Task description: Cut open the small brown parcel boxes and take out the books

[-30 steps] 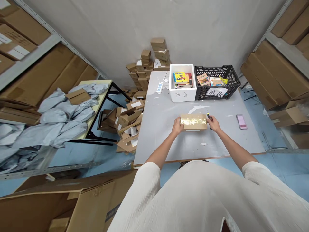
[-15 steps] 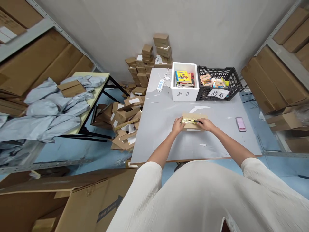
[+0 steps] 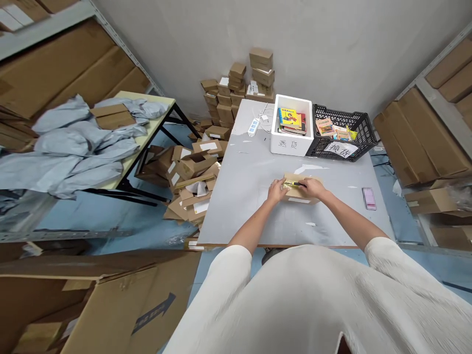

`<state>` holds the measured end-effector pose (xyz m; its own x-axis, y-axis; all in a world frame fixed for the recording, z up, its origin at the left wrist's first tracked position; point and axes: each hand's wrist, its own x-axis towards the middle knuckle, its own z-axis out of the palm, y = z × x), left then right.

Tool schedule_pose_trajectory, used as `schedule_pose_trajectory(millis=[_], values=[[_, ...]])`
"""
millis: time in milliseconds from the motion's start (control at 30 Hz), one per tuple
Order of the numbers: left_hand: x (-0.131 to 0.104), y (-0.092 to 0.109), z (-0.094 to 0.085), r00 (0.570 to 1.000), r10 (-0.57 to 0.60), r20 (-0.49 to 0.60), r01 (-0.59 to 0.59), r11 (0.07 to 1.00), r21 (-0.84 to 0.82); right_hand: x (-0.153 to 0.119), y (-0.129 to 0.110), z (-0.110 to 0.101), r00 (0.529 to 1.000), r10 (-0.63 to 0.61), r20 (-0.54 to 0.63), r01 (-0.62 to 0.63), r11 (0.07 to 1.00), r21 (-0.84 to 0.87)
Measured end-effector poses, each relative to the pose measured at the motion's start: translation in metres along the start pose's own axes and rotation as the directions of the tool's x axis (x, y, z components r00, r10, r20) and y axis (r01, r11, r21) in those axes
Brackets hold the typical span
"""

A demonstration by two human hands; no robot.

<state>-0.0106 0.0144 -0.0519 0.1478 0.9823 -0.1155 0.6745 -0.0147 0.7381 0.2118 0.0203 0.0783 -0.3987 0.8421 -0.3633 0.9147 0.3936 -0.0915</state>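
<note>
A small cardboard box (image 3: 299,200) with shiny tape across its top lies on the grey table. My left hand (image 3: 276,190) grips the box at its left end, thumb on the top edge. In my right hand (image 3: 312,189) is a utility knife (image 3: 295,184), dark with some yellow, held almost flat over the taped top. Its blade end points left, close to my left fingers. I cannot make out whether the blade is in the tape or just above it.
Behind the box stand a white foam bin (image 3: 292,145) and a black crate (image 3: 341,147), both holding books. A power strip (image 3: 254,127) lies back left, a phone-like pink object (image 3: 369,198) right. Opened boxes (image 3: 195,172) pile up left of the table (image 3: 236,206).
The view has turned slightly left. Over the box top, my right hand and the knife have moved a little to the left, nearer my left hand, which keeps its hold.
</note>
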Motion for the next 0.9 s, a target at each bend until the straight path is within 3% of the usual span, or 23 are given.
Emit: schedule_pose_trajectory(millis=[300, 767, 833, 900], values=[[-0.005, 0.013, -0.010, 0.999, -0.025, 0.031, 0.021, 0.993, 0.119, -0.003, -0.011, -0.016, 0.998, 0.016, 0.053, -0.012, 0.997, -0.077], [-0.011, 0.024, -0.017, 0.996, -0.071, 0.057, 0.056, 0.972, 0.230, -0.013, 0.006, -0.020, 0.992, 0.069, 0.103, -0.058, 0.993, -0.104], [-0.014, 0.026, -0.019, 0.998, -0.048, 0.046, 0.034, 0.962, 0.270, -0.016, 0.010, -0.020, 0.991, 0.076, 0.112, -0.063, 0.991, -0.114], [-0.016, 0.028, -0.020, 0.997, 0.047, 0.054, -0.062, 0.947, 0.317, -0.020, 0.016, -0.020, 0.988, 0.092, 0.123, -0.077, 0.990, -0.117]])
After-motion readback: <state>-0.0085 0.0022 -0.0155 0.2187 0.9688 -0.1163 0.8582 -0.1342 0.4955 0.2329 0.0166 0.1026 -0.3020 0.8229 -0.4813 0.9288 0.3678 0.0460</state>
